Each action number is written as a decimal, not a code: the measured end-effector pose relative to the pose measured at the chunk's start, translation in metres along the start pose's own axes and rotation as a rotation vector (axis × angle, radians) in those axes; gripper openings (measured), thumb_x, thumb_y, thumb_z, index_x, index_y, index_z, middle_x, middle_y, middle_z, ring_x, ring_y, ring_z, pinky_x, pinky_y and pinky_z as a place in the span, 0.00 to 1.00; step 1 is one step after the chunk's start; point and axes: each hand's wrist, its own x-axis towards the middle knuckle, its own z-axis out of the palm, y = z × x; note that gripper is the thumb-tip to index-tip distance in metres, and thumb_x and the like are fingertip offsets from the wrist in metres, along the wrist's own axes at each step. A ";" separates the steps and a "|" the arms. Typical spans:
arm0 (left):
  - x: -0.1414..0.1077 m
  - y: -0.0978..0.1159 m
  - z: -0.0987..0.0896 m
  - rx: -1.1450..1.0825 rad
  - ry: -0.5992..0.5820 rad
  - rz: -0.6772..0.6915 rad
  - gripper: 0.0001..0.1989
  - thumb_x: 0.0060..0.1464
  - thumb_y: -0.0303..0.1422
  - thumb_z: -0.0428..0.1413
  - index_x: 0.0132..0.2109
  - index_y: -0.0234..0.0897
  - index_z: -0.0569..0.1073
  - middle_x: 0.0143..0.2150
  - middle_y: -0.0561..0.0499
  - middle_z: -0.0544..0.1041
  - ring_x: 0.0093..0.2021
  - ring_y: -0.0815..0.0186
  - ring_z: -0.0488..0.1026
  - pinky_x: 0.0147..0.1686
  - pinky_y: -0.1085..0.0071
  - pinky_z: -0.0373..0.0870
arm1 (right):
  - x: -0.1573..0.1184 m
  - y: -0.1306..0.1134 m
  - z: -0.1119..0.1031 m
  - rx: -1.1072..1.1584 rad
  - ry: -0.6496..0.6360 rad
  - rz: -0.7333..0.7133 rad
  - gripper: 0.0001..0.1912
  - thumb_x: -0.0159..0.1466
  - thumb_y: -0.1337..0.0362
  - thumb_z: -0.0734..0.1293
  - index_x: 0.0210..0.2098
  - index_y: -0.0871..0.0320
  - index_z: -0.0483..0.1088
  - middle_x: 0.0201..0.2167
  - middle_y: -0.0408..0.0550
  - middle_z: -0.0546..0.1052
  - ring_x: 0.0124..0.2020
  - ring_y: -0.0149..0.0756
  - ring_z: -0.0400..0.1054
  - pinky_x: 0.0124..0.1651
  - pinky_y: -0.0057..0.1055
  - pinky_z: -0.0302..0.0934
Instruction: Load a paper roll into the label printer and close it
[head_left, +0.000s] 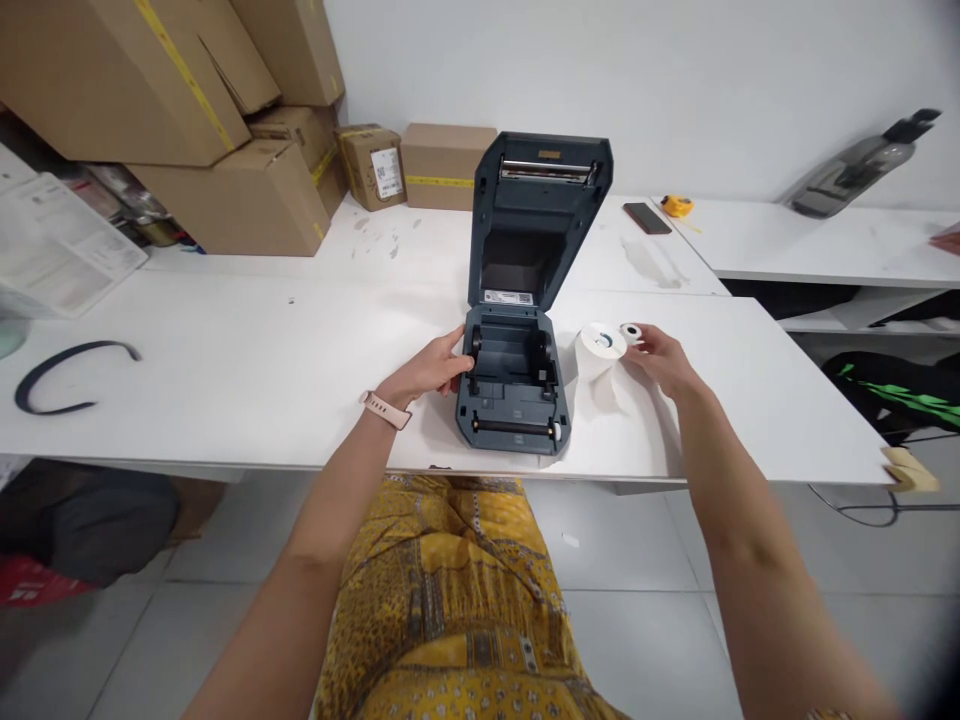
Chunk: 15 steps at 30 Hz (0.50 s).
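Observation:
A dark grey label printer (pixel 506 390) stands near the table's front edge, its lid (pixel 536 220) raised and its inner bay showing no roll. My left hand (pixel 439 365) grips the printer's left side, the thumb over the rim and the fingers against the wall. To the right of the printer, a large white label roll (pixel 600 345) stands on end with a loose strip hanging from it. Beside that roll, my right hand (pixel 660 358) has its fingers closed on a small white roll (pixel 631 333) with a dark core.
Cardboard boxes (pixel 240 200) are stacked at the back left. A black curved band (pixel 56 375) lies on the white table (pixel 247 380). Behind the rolls are a dark phone (pixel 646 218) and a yellow tape measure (pixel 677 206). A spray bottle (pixel 862 165) leans at the far right.

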 end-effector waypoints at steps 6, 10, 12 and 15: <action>0.000 -0.001 0.001 0.009 0.017 -0.020 0.48 0.57 0.41 0.60 0.78 0.32 0.50 0.17 0.61 0.67 0.15 0.72 0.61 0.18 0.77 0.57 | 0.037 -0.019 0.049 0.122 -0.195 -0.005 0.34 0.39 0.53 0.80 0.45 0.55 0.78 0.31 0.41 0.80 0.30 0.35 0.70 0.36 0.35 0.66; -0.001 -0.001 0.001 0.010 0.019 -0.026 0.48 0.57 0.42 0.61 0.78 0.32 0.50 0.17 0.61 0.67 0.16 0.71 0.61 0.18 0.77 0.57 | 0.040 -0.028 0.062 0.217 -0.316 -0.008 0.33 0.40 0.55 0.80 0.47 0.52 0.78 0.38 0.44 0.83 0.35 0.38 0.75 0.39 0.35 0.70; -0.001 -0.001 0.001 0.013 0.027 -0.031 0.48 0.58 0.42 0.61 0.78 0.33 0.51 0.17 0.60 0.67 0.16 0.71 0.62 0.18 0.76 0.57 | 0.040 -0.027 0.058 0.292 -0.259 0.005 0.35 0.38 0.58 0.81 0.47 0.51 0.77 0.43 0.45 0.83 0.40 0.40 0.77 0.44 0.37 0.73; -0.001 -0.002 0.001 0.017 0.035 -0.030 0.47 0.58 0.41 0.60 0.78 0.34 0.51 0.18 0.61 0.67 0.17 0.71 0.62 0.19 0.76 0.58 | 0.028 -0.016 0.035 0.382 0.012 0.052 0.27 0.42 0.55 0.80 0.40 0.50 0.73 0.38 0.45 0.81 0.36 0.38 0.75 0.41 0.38 0.73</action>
